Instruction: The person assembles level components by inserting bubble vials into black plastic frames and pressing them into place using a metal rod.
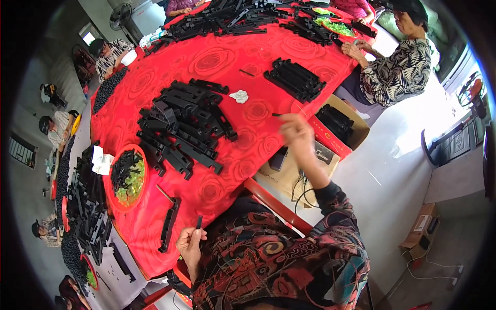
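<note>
Clamped between thumb and finger of left hand [189, 245]: small, flat black piece [199, 222], hidden at lower end. At blurred fingertips of right hand [298, 135], dark sliver [277, 114]; cannot tell whether gripped. Beyond left fingers, red rose-patterned tablecloth [206, 62] bearing heaped black parts [188, 106]; rightward, pale floor [385, 175].

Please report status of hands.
Left hand pinching small black strip. Right hand: small dark piece at fingers, grip unclear. Long black plastic bar on red tablecloth near left hand.
</note>
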`<action>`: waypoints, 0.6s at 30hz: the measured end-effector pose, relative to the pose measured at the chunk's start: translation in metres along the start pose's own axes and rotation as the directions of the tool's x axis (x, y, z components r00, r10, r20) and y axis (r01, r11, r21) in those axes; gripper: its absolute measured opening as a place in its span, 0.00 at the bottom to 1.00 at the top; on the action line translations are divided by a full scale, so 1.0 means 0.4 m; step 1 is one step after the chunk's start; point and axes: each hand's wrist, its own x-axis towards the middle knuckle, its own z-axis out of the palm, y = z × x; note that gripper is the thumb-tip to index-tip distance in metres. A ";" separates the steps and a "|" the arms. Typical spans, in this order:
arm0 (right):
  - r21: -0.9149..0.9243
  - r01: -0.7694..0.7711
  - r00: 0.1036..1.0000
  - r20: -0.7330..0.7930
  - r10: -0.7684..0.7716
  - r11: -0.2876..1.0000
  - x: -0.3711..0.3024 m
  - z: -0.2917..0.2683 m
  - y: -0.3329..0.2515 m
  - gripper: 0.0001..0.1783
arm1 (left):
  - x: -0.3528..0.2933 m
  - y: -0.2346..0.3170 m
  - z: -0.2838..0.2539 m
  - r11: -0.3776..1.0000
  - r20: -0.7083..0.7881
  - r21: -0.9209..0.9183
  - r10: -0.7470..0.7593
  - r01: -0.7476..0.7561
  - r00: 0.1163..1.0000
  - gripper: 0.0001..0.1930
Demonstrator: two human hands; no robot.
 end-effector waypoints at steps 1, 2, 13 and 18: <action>0.003 0.053 0.975 0.214 -0.052 0.999 -0.029 0.052 -0.006 0.13 | -0.003 0.002 0.002 1.000 0.009 -0.016 0.014 -0.014 1.000 0.07; -0.164 0.370 0.882 0.372 -0.290 0.915 -0.067 0.119 -0.042 0.11 | -0.010 0.002 0.002 1.000 0.002 -0.024 0.010 -0.010 1.000 0.07; 0.162 0.197 0.424 0.875 -0.233 0.967 -0.314 0.331 -0.016 0.10 | -0.009 0.005 -0.011 0.990 0.011 -0.036 0.136 -0.135 0.991 0.07; 0.073 0.124 0.552 0.824 -0.129 0.990 -0.316 0.329 -0.021 0.07 | -0.007 0.001 -0.002 0.995 0.057 -0.025 0.094 -0.092 0.994 0.07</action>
